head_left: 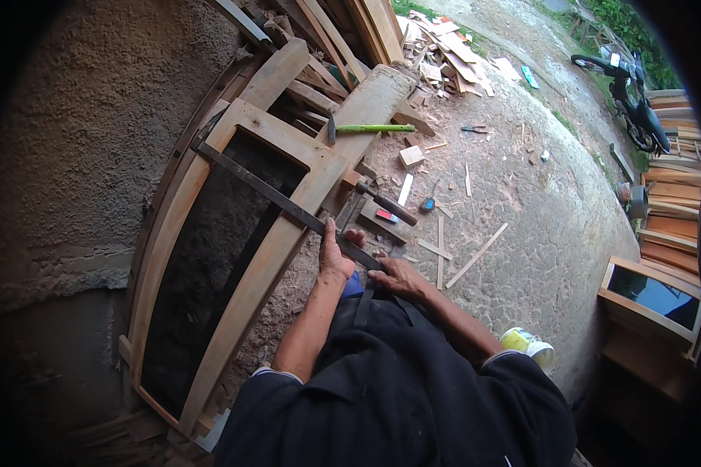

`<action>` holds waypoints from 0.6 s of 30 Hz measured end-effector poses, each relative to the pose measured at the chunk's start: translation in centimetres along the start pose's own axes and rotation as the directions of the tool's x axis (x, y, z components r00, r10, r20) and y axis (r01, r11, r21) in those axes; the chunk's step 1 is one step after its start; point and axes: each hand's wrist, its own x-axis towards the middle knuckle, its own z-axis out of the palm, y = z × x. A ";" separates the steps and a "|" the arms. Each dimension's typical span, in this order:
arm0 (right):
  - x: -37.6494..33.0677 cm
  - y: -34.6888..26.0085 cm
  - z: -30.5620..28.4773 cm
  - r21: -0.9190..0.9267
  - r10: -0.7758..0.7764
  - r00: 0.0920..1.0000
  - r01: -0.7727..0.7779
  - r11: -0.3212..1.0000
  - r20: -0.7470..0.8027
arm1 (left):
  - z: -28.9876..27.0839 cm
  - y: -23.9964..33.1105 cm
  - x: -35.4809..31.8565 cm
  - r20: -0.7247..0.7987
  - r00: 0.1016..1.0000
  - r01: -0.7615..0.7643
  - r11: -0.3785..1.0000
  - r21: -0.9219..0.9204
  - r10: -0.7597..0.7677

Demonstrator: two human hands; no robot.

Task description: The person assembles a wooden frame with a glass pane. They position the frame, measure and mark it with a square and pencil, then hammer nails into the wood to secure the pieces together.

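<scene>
In the head view, a long, flat, dark metal clamp bar [249, 180] lies crosswise over a large pale-wood frame with a dark centre [265, 272], running out past the frame's near rail to both hands. The left hand [335, 255] is just beside that rail, forearm angled up and wrist turned palm inward; its thumb lies upright against the bar and its fingers curl partly on the far side, though how firmly this grip presses cannot be told. Farther out from the frame, the right hand [399, 278] reaches across with bent elbow, knuckles up, its grip pinching the bar's near end. A brown cylindrical wooden clamp handle [396, 210] sticks out from the frame's near side.
</scene>
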 end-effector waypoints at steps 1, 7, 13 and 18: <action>0.1 0.3 0.1 -0.016 0.001 1.000 0.000 1.000 0.010 | -0.2 0.1 0.4 0.014 1.000 0.026 0.999 -0.036 -0.026; 0.4 1.1 0.6 0.028 0.022 1.000 -0.023 0.999 0.021 | -0.9 0.8 1.4 0.040 0.998 0.046 0.996 -0.080 -0.043; 0.0 0.6 0.5 0.006 0.040 0.999 -0.040 0.999 -0.027 | -2.6 2.8 -0.8 0.207 0.977 -0.039 0.998 -0.047 0.048; -0.7 -0.9 -0.2 0.017 0.113 0.994 -0.113 0.993 -0.008 | -4.3 1.8 -0.3 0.218 0.967 0.165 0.973 -0.160 -0.129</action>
